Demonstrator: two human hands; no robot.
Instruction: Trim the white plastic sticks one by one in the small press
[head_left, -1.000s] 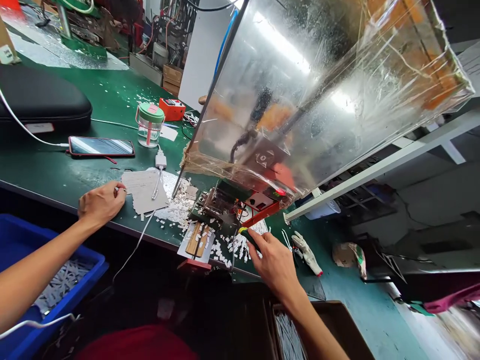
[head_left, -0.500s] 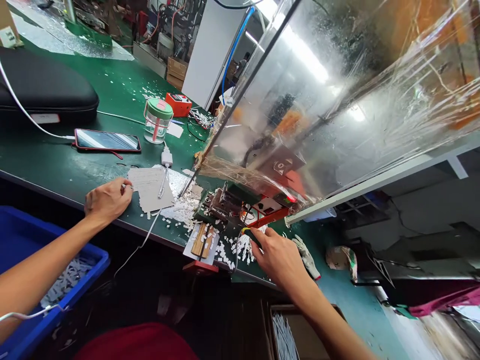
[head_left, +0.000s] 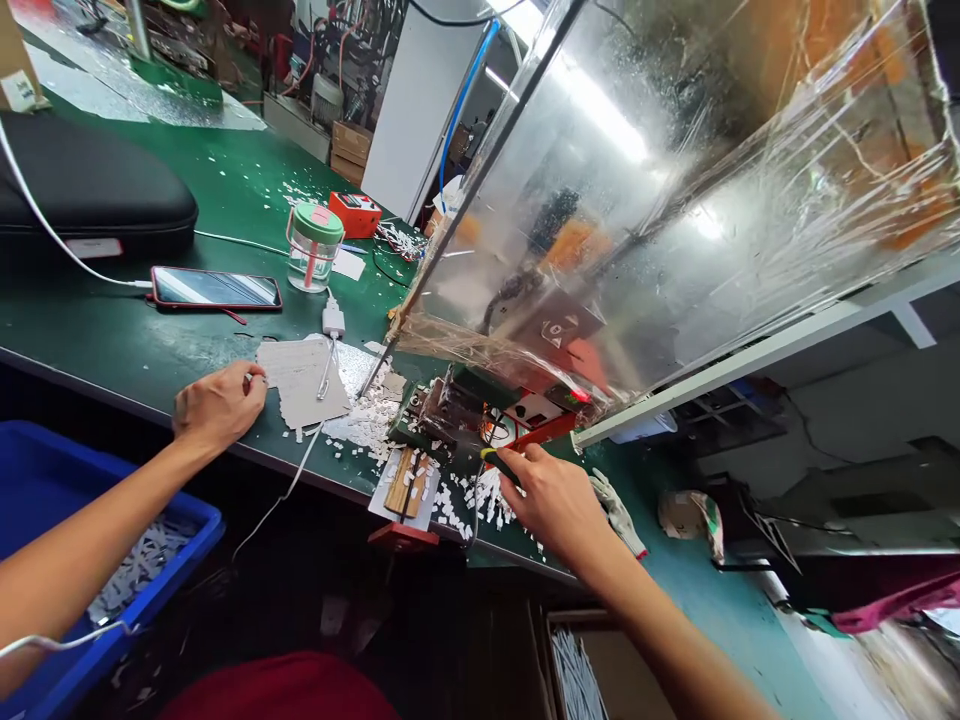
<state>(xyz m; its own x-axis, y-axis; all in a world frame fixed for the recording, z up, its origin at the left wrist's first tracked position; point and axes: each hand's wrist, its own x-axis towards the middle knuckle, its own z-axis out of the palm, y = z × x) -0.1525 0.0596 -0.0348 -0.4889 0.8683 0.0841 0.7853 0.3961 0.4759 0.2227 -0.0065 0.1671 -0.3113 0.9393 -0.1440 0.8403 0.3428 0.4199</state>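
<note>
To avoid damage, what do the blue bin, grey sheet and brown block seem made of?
Blue bin: probably plastic, slightly glossy, evenly coloured with rounded rim. Grey sheet: apparently matte cardboard, ragged edges. Brown block: likely dull wood, streaked like grain.

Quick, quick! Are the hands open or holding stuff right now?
Left hand: curled closed beside the torn cardboard; whether it holds anything can't be told.
Right hand: closed around a yellow-and-black handle.
</note>
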